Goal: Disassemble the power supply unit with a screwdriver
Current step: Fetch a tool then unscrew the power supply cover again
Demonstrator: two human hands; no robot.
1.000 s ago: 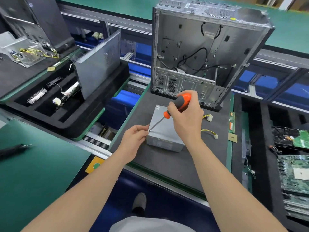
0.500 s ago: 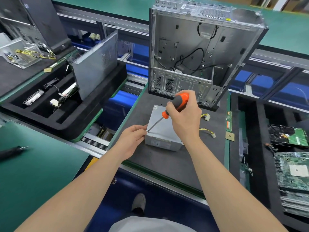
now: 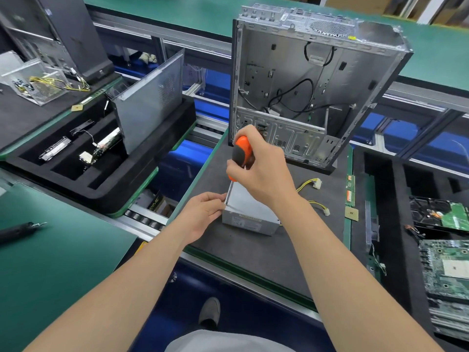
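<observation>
One power supply unit [image 3: 250, 212] lies flat on the dark-matted surface [image 3: 253, 252], its long axis pointing away toward one open computer case [image 3: 304, 97]. One screwdriver [image 3: 242, 151] stands steep, tip down at the unit's near-left corner. The right hand [image 3: 262, 174] has its fingers wrapped round the handle, and the left hand [image 3: 203, 214] fingers pinch that corner. Green factory benches surround.

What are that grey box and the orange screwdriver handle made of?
The grey rectangular power supply box looks like bare sheet metal: dull sheen, sharp folded edges. The orange-and-black screwdriver handle looks like moulded plastic, glossy orange with a matte, possibly rubbery, black section.
</observation>
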